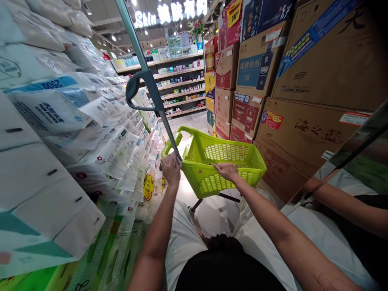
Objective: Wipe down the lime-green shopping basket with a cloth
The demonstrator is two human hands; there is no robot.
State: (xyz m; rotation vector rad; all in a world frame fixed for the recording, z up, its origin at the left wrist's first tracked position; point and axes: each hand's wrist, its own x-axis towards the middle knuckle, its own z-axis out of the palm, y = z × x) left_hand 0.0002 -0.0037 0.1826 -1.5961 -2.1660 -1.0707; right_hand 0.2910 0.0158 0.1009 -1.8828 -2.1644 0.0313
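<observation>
While the left hand (171, 169) is clenched around the lower end of a grey pole (151, 87), just where that pole meets the near left corner of a lime-green basket (212, 180), the right hand (226, 171) grasps the basket's near rim, fingers curled over the edge. Both arms reach forward from the person's body, the two hands a little apart along the same side of the basket. The basket sits in the middle of a shop aisle, raised off the pale tiled floor (218, 210) on a dark frame (197, 205) that shows beneath it. The pole slants up and to the left, out of the top of the view, with a dark looped grip (133, 87) part-way along it.

Close on the left, stacked packs of tissue (60, 109) in white and blue wrapping run from near to far, almost touching the left forearm. On the right, printed cardboard boxes (318, 133) are piled high along the aisle. At the far end stand lit shelves (182, 81) of small bottles and packets under a bright sign.
</observation>
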